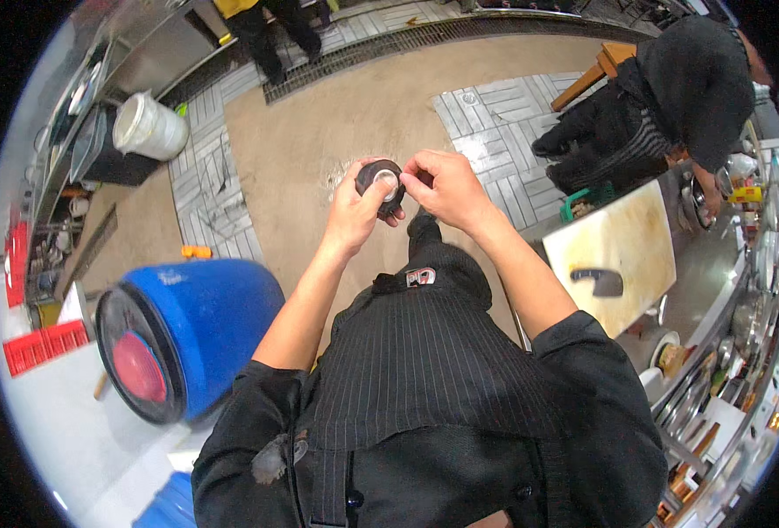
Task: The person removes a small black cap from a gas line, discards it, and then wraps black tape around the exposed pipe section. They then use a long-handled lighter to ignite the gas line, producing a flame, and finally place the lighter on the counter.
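Presently, white bucket [150, 128] stands beyond blue barrel [204, 317], metal surface [706, 268] rightward; your left fingers [375, 194] grip dark round object [384, 165], right fingers [429, 163] pinched beside it.

Left hand [351, 213] holding pale-centred round black object [371, 173], right hand [451, 187] at its edge, 1 blue plastic barrel [209, 321]

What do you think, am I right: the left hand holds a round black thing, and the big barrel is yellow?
Not quite: the big barrel is blue, as the head view shows. The left hand does hold a round black thing.
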Demonstrator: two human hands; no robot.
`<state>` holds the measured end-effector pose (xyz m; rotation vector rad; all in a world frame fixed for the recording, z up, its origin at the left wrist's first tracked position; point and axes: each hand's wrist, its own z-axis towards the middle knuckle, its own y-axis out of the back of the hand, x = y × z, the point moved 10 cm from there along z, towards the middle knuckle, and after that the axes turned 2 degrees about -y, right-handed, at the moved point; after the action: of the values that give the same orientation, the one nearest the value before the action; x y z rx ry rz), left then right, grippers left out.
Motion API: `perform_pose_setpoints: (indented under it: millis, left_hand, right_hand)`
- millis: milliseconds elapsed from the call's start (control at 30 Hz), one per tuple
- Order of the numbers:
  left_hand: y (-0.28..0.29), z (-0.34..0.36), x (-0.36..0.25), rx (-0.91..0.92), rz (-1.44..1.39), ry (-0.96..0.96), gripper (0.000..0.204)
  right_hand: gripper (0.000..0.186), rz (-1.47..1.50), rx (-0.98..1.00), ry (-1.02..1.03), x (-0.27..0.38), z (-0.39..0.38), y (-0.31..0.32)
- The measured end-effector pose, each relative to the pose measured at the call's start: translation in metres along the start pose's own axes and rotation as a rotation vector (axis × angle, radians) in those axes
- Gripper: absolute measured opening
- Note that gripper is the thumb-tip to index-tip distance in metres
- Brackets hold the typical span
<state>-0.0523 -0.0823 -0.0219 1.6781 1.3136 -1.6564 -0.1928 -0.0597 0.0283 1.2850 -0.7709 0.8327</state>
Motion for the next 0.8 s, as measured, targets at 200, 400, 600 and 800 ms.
perform_pose_setpoints:
  millis: [200,400,600,800]
  left_hand:
    - [-0.031,0.201,-0.029,0.098,0.098,0.048,0.030]
    - [-0.054,0.362,-0.065,0.146,0.097,0.134,0.031]
    - [-0.079,0.534,-0.060,0.383,0.057,0.289,0.036]
    - [-0.113,0.747,-0.085,0.520,0.143,0.334,0.038]
  right_hand:
    - [0.015,0.000,-0.053,0.110,-0.075,0.161,0.092]
    - [0.010,0.297,0.141,-0.085,-0.154,0.303,0.149]
    - [0.009,0.557,0.149,-0.303,-0.272,0.441,0.223]
    - [0.027,0.700,-0.052,-0.248,-0.332,0.566,0.324]
